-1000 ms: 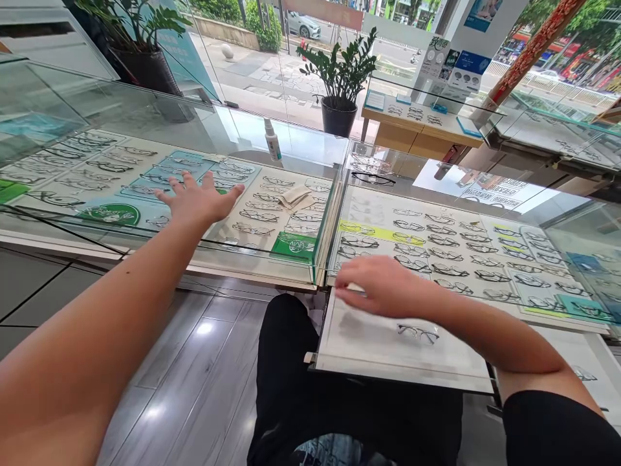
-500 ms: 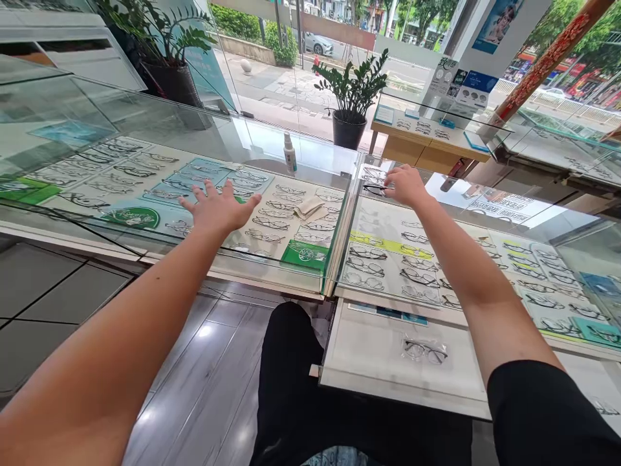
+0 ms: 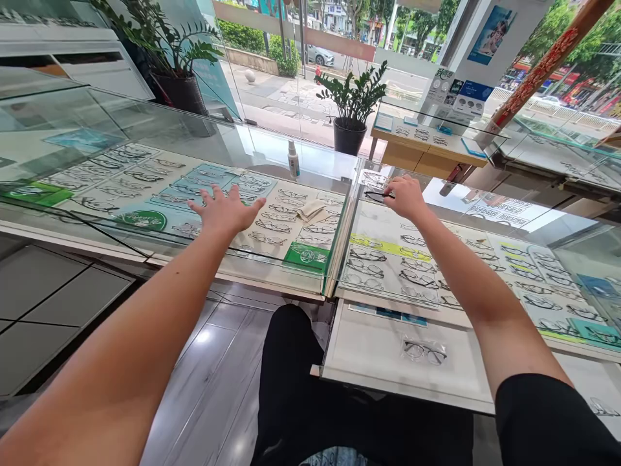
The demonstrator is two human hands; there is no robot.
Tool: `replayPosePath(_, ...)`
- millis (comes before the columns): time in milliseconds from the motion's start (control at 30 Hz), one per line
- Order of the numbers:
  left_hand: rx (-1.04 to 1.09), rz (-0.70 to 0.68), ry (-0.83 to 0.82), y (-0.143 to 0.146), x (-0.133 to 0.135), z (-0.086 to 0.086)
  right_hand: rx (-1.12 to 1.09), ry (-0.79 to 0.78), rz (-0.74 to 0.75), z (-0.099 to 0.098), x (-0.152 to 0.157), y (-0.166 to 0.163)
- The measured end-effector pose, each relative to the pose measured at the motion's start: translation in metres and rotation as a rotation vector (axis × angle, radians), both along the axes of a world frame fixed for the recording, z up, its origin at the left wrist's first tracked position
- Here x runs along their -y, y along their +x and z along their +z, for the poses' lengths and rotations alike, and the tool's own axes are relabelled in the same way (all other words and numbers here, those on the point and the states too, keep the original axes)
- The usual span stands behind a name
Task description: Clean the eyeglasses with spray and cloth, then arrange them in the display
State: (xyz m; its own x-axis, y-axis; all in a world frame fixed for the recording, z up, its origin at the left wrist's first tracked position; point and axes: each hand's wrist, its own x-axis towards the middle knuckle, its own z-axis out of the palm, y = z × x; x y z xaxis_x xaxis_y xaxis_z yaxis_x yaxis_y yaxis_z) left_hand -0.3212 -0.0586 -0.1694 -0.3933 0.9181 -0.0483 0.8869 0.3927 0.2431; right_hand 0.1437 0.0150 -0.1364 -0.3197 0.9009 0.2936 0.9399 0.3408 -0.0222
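My left hand (image 3: 226, 210) is spread, palm down, over the glass top of the left display case (image 3: 208, 136); nothing is in its fingers. Beyond it stands a small white spray bottle (image 3: 294, 162), and a folded beige cloth (image 3: 311, 210) lies to its right. At the far end of the right-hand case, my right hand (image 3: 406, 196) pinches a dark pair of eyeglasses (image 3: 376, 196) by one side. Just behind these, more glasses (image 3: 374, 178) lie on the glass top; their number is hard to make out.
Rows of eyeglasses (image 3: 367, 268) fill the cases under the glass. An open drawer (image 3: 359, 349) juts out above my lap, with bagged eyeglasses (image 3: 425, 352) in it. Potted plants (image 3: 350, 110) stand beyond the counter, near the window.
The view has shifted slightly. The right hand has turned a little, with the dark eyeglasses still at its fingertips. The left hand stays spread over the glass.
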Motion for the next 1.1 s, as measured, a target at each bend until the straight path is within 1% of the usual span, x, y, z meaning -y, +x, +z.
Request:
replayPosePath(67,-0.016,-0.002,-0.002,0.001,0.0,0.001,-0.047,-0.02,0.064,0.011,0.035,-0.003)
replayPosePath(133,-0.028,-0.007,-0.002,0.002,0.0,0.002,-0.115,-0.059,0.152,0.023,0.078,-0.009)
replayPosePath(233,-0.033,-0.007,-0.021,0.004,0.0,0.005,-0.23,-0.191,0.316,0.039,0.154,-0.018)
replayPosePath(300,-0.032,-0.003,-0.032,0.005,0.0,0.006,-0.291,-0.326,0.412,0.043,0.205,-0.024)
replayPosePath(367,-0.029,-0.001,-0.031,0.006,0.001,0.008,-0.305,-0.475,0.468,0.038,0.249,-0.028)
replayPosePath(400,-0.027,0.0,-0.027,0.007,0.001,0.008,-0.294,-0.547,0.48,0.032,0.268,-0.029)
replayPosePath(467,-0.022,-0.001,-0.021,0.007,0.001,0.009,-0.28,-0.642,0.47,0.014,0.296,-0.029)
replayPosePath(533,-0.023,0.001,-0.012,0.007,0.0,0.008,-0.255,-0.674,0.436,-0.009,0.312,-0.027)
replayPosePath(633,-0.027,0.007,-0.008,0.008,0.0,0.008,-0.224,-0.629,0.375,-0.045,0.317,-0.022)
replayPosePath(733,-0.031,0.005,-0.016,0.008,0.0,0.007,-0.138,-0.521,0.35,-0.073,0.302,-0.018)
replayPosePath(833,-0.037,0.005,-0.006,0.007,0.0,0.005,-0.019,-0.4,0.341,-0.094,0.27,-0.014)
replayPosePath(900,-0.042,0.009,-0.001,0.006,-0.001,0.004,0.025,-0.326,0.302,-0.107,0.244,-0.012)
replayPosePath(967,-0.042,0.011,0.0,0.005,-0.001,0.003,0.036,-0.272,0.26,-0.12,0.217,-0.01)
replayPosePath(1100,-0.039,0.016,0.001,0.004,0.0,0.002,-0.008,-0.165,0.203,-0.143,0.168,-0.005)
